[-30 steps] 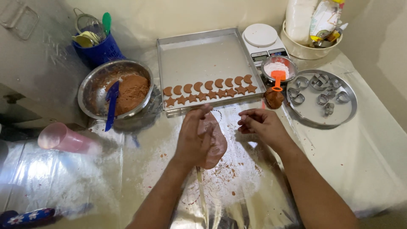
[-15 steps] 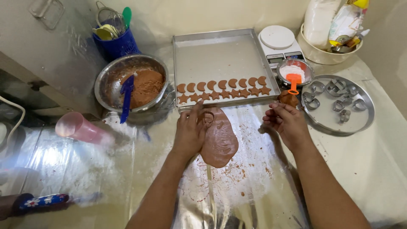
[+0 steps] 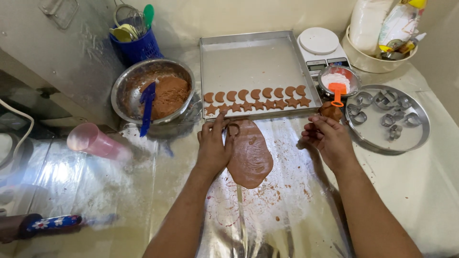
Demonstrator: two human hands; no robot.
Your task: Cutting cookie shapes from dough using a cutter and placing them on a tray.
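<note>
A flat oval sheet of brown dough [image 3: 251,155] lies on the clear plastic sheet [image 3: 287,205] covering the counter. My left hand [image 3: 213,145] rests palm down on the dough's left edge, fingers spread and pointing at the tray. A small ring-shaped cutter or cut mark [image 3: 233,129] sits at the dough's top end, beside my left fingertips. My right hand [image 3: 330,141] hovers to the right of the dough with loosely curled fingers and holds nothing I can see. A small lump of dough [image 3: 331,111] lies just beyond its fingertips.
A metal baking tray [image 3: 253,57] holds two rows of crescent and star cut-outs [image 3: 256,99]. Left: a steel bowl of brown dough [image 3: 167,93] with a blue spatula, a pink cup [image 3: 93,141], a blue utensil holder [image 3: 136,45]. Right: a round tray of cutters [image 3: 387,117], a flour sieve [image 3: 336,80], a kitchen scale [image 3: 320,43].
The dough, lifted and folded in my left hand a second ago, now lies flat on the plastic. My left hand has shifted to its left edge. My right hand stays by the lump.
</note>
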